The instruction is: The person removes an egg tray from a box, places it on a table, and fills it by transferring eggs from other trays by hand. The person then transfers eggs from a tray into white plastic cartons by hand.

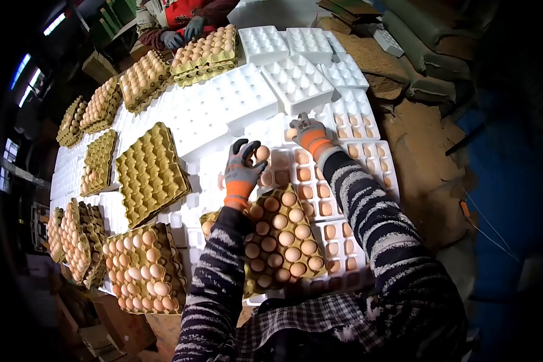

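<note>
My left hand point(241, 175), in a grey and orange glove, holds a brown egg point(262, 152) between its thumb and curled fingers, above the white foam tray point(279, 158). Farther forward, my right hand point(312, 134) wears a matching glove. Its fingers close around another egg point(291, 133) at the tray's far part, and partly hide it. Eggs sit in several of the tray's square pockets beside my right forearm. Below my left hand, a pulp egg tray point(315, 282) full of brown eggs lies tilted close to my body, partly over the foam tray.
Stacked pulp trays of eggs point(140, 271) stand along the left, near a bare pulp tray stack point(148, 175). White foam lids or trays point(247, 93) cover the table's far side. Across it, a person's gloved hands point(184, 35) are beside an egg stack point(205, 54).
</note>
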